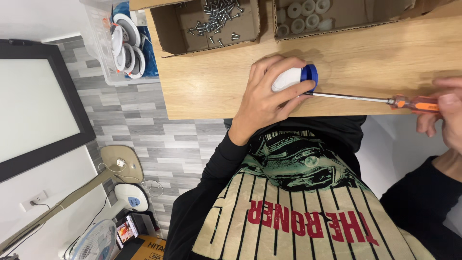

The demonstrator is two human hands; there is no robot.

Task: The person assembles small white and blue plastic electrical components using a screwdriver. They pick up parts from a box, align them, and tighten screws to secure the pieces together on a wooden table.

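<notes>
The left hand (269, 101) wraps its fingers around a white and blue part (294, 78) on the table (365, 58). The right hand (445, 113) grips an orange screwdriver (365, 98), tip at the part. The screw looks part done, and many screws (219, 19) wait in a box beyond the fingers.

Table (385, 53): matt wood grain. Part (293, 77): smooth white-and-blue plastic. Screwdriver (380, 100): shiny metal shaft, glossy orange plastic handle. Boxes (173, 29): rough cardboard (screws (219, 17) inside, bright metal).

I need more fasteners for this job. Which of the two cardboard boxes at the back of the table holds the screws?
The cardboard box with screws is the one nearer the clear bin, holding loose silver screws. The other box holds round white ring-shaped parts.
</notes>
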